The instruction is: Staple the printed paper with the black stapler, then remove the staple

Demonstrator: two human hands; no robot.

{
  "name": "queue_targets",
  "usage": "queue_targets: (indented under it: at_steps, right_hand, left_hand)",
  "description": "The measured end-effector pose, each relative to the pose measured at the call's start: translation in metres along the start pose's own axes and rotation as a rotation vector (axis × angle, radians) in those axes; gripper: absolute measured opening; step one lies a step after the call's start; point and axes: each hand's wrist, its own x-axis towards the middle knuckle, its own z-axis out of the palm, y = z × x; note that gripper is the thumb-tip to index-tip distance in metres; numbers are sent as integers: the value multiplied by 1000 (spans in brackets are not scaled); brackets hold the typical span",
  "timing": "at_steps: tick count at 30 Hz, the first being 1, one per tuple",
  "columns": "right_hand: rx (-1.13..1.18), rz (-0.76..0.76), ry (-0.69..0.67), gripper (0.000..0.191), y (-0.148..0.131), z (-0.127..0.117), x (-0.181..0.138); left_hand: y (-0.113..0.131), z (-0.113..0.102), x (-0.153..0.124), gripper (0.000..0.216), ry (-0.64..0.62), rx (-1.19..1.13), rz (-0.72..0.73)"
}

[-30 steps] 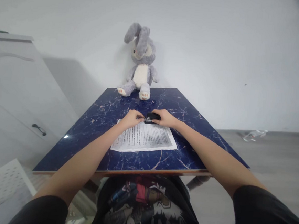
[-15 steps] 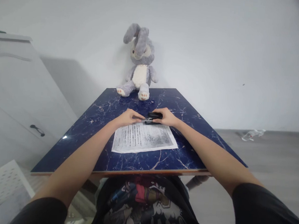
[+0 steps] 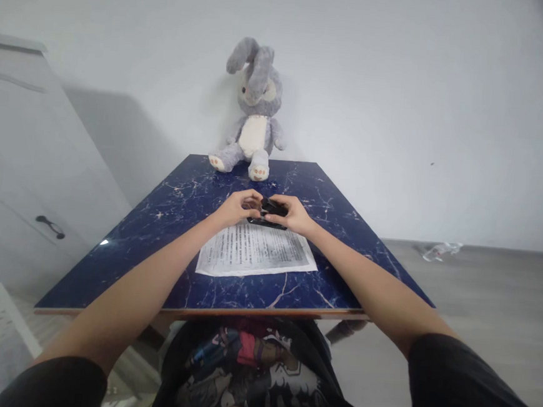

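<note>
A black stapler (image 3: 275,208) lies between my two hands, above the far edge of a printed sheet of paper (image 3: 253,253). My right hand (image 3: 295,216) is closed round its right end, thumb on the near side and fingers on the far side. My left hand (image 3: 241,208) is curled at its left end, with thumb and fingertips closed on it. The stapler's upper part looks raised from its base at the left. Fingers cover part of it, and small details there cannot be made out.
A grey plush rabbit (image 3: 254,117) sits at the back of the blue marbled table (image 3: 155,244), against the wall. A white cabinet (image 3: 25,165) stands to the left. A transparent crumpled item (image 3: 441,251) lies on the floor at right.
The stapler has shifted slightly left and turned. The silvery part at its left end is no longer visible. My left hand has gone from a flat pinch to a curled grip on the stapler.
</note>
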Motion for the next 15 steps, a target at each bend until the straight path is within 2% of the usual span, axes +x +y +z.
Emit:
queue_targets:
  at_steps: [2,5,8,11,15]
  right_hand:
    - [-18,-7,-8,42,-4,4,2]
    - [-106,-38,-116,40,-13,8,4]
    - [-187,-32,-257,35,-23,-3,5]
    - [-250,65,-298,31,-24,-37,5]
    - [-431,221,-143,31,0,-99,0]
  left_hand:
    - [-2,-8,1,53,34,17,11]
    - [-7,-16,0,51,115,82,24]
    - [-15,-13,-2,43,133,359,-26]
    - [-24,-2,-4,35,58,702,-133]
    - [-33,5,-4,20,-39,853,-153]
